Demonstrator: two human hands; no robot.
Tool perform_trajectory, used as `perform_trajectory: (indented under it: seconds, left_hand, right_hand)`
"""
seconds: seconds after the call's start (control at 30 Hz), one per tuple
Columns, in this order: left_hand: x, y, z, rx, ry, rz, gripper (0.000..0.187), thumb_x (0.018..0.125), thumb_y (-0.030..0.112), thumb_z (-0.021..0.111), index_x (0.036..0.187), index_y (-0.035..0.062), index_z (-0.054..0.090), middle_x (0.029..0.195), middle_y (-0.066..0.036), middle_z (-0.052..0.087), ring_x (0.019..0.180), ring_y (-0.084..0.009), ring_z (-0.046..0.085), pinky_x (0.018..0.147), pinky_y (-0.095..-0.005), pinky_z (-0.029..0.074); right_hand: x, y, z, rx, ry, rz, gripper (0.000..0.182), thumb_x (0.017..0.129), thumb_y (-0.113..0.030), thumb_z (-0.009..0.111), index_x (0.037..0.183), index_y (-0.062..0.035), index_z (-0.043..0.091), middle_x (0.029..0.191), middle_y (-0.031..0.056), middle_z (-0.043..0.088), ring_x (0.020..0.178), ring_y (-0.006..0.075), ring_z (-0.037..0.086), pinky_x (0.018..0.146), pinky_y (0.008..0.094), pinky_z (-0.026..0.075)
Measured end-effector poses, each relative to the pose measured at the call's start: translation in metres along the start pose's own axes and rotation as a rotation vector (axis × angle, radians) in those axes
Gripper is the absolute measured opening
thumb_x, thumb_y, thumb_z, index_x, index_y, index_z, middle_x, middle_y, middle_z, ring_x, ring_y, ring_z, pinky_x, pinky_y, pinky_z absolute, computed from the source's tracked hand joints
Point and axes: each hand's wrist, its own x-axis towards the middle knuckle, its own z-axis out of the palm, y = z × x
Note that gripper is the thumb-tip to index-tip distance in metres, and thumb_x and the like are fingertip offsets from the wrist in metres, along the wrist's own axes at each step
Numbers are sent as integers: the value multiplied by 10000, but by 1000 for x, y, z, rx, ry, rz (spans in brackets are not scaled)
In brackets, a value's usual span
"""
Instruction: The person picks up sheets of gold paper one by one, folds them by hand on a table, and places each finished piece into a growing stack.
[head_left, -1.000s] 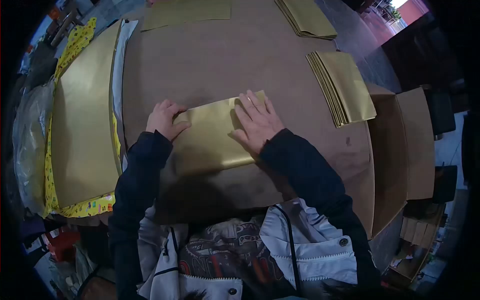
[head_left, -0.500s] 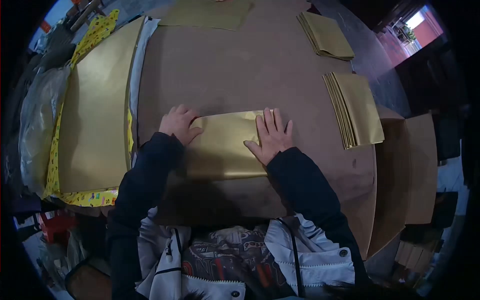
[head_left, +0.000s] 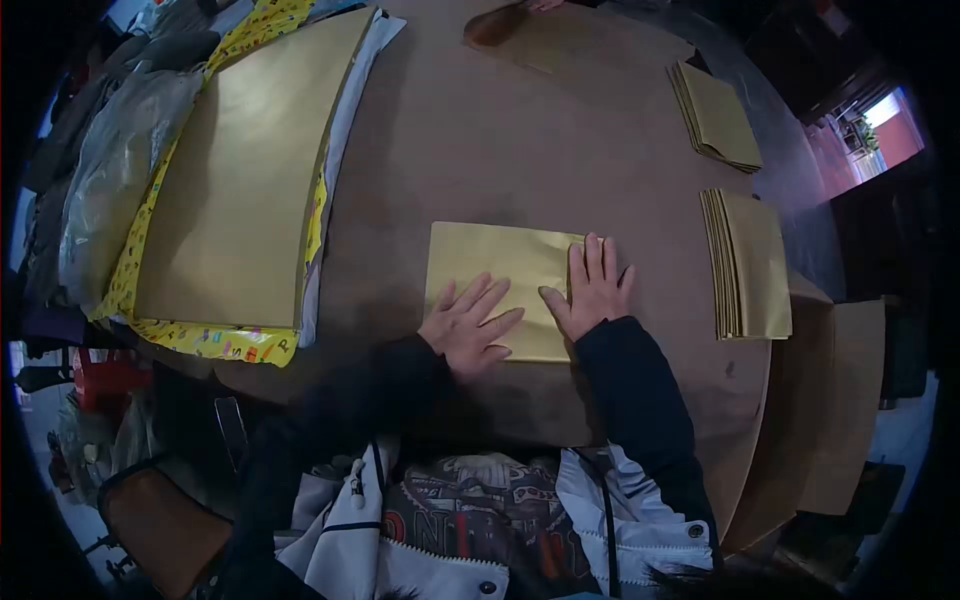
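A folded sheet of gold paper (head_left: 480, 247) lies flat on the brown table in front of me. My left hand (head_left: 468, 328) rests on its lower left part, palm down with the fingers spread. On the right end of the sheet lies my right hand (head_left: 597, 287), its fingers stretched out and the thumb pointing inward. Neither hand grasps anything.
To the left, large gold sheets (head_left: 230, 190) sit on yellow printed wrapping (head_left: 215, 342). Two stacks of folded gold paper (head_left: 755, 265) (head_left: 718, 115) stand along the right edge. Below is an open cardboard box (head_left: 845, 400). At the far edge, another person's hand (head_left: 545, 4) is near a gold-brown sheet (head_left: 560, 45).
My left hand has moved from the sheet's left end onto its lower left part. My right hand stays on the right end. The head view has shifted, and the far sheet looks different.
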Motion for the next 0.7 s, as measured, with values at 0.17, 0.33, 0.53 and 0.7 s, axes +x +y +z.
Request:
perform_trajectory:
  seconds: [0.17, 0.33, 0.53, 0.7]
  left_hand:
    - [-30, 0, -12, 2, -13, -95, 607, 860, 439, 587, 1392, 188, 437, 1519, -142, 267, 1427, -334, 181, 1074, -637, 208]
    - [-33, -7, -41, 34, -224, -77, 500, 854, 433, 593, 1290, 192, 549, 1430, -129, 389, 1337, -340, 339, 1027, -612, 302]
    - [83, -10, -15, -202, 35, -101, 352, 945, 258, 478, 1251, 103, 554, 1401, -150, 422, 1332, -315, 353, 1055, -549, 300]
    - [109, 23, 21, -34, 127, -192, 494, 982, 390, 377, 1380, 104, 437, 1507, -137, 300, 1421, -325, 197, 1114, -553, 183]
  right_hand:
    - [0, 0, 1, 7, -23, 15, 794, 887, -592, 436, 1453, -52, 301, 1549, 172, 177, 1442, 363, 91, 1088, 647, 119]
    - [1, 3, 9, -61, 30, 2, 783, 889, -603, 421, 1445, -63, 311, 1548, 155, 181, 1437, 348, 120, 1083, 657, 131]
    - [0, 0, 10, -100, 6, 30, 758, 912, -592, 394, 1475, -102, 268, 1560, 132, 156, 1451, 328, 80, 1093, 639, 146]
    - [5, 7, 19, -204, -40, 63, 677, 945, -510, 383, 1489, -135, 236, 1560, 118, 168, 1448, 325, 108, 1092, 628, 172]
